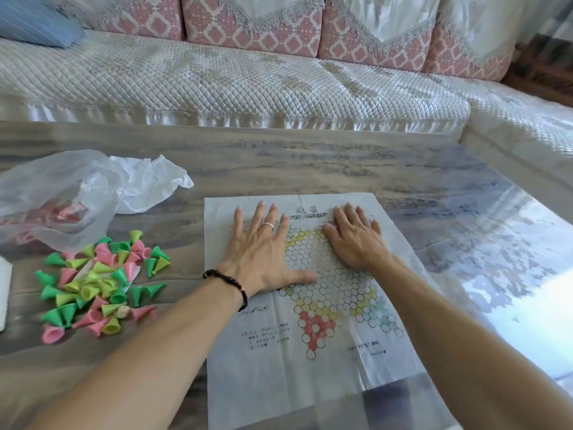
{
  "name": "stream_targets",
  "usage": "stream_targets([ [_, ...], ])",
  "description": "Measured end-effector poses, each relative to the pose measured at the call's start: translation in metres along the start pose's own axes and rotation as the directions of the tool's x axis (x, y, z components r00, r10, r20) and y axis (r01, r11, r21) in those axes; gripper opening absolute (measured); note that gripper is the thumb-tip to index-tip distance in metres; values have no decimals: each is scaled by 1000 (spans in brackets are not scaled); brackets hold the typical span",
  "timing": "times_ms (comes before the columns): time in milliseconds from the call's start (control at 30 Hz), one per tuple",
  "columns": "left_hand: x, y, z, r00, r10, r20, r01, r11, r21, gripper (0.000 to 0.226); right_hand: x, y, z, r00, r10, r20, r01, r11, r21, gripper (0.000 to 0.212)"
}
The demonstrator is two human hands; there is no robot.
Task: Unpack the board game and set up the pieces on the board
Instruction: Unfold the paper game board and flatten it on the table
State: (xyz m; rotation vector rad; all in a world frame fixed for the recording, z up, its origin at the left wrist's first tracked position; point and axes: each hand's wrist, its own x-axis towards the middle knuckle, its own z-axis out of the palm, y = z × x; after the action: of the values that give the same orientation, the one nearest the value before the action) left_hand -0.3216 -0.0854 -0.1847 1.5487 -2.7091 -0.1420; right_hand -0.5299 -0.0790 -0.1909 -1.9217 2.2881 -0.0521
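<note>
A: Where's the board?

B: It's a thin paper sheet lying flat on the surface, just right of centre and running toward six o'clock. It carries a star of printed circles with a red point at six o'clock, a green one toward four, yellow patches between, and some print at twelve and along the lower part.

A: And the hands?

B: Both lie palm-down on the upper half of the sheet. The left hand has its fingers spread wide and straight, pointing to twelve, thumb out toward three. It wears a ring, and a dark bead bracelet sits at the wrist. The right hand is flat too, fingers straight and closer together, just beside the left at its three o'clock. Neither grips anything; they press on the paper.

A: The pieces?

B: Off the board, in a loose heap at nine o'clock from it. Small cones in green, pink and yellow, lying tipped every which way on the surface. None stands on a circle.

A: Anything else nearby?

B: A crumpled clear bag at ten o'clock, touching the heap's far edge, with something pink inside that I can't make out. Beyond the surface, at twelve, a quilted sofa with pink-patterned back cushions.
</note>
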Motion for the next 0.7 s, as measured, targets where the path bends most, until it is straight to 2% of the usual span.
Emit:
stream_targets([
  [67, -6, 10, -4, 994, 95, -61, -94, 995, 15, 110, -20, -14, 6, 991, -98, -88, 104, 992, 73, 62],
  [133, -14, 18, -5, 988, 139, -72, -141, 989, -36, 84, -42, -16, 12, 976, -177, -128, 186, 981, 62, 59],
  [200, -21, 21, -3, 986, 143, -82, -150, 985, -85, 65, -45, 3, 10, 980, -161, -113, 165, 986, 20, 58],
  [267, -27, 26, -2, 977, 170, -130, -183, 979, -89, 48, -43, 20, 3, 994, -67, -83, 65, 998, -18, 58],
  [367, -38, 38, 6, 945, 219, -244, -250, 963, -102, 26, -58, 10, -3, 984, -69, -165, 71, 997, 8, 48],
  [467, -49, 42, 19, 956, 190, -222, -222, 967, -128, 38, -95, -6, 13, 974, -162, -157, 174, 983, 65, 54],
  [533, -58, 41, 20, 980, 164, -109, -176, 978, -115, 54, -103, 11, 16, 987, -123, -99, 127, 991, 35, 61],
  [600, -66, 41, 17, 986, 166, -4, -166, 983, -73, 71, -99, 29, 12, 999, -23, -42, 23, 1000, 9, 63],
  [700, -68, 43, 11, 985, 149, 84, -145, 988, -56, 86, -105, 20, 6, 996, 62, -68, -61, 998, 10, 59],
])
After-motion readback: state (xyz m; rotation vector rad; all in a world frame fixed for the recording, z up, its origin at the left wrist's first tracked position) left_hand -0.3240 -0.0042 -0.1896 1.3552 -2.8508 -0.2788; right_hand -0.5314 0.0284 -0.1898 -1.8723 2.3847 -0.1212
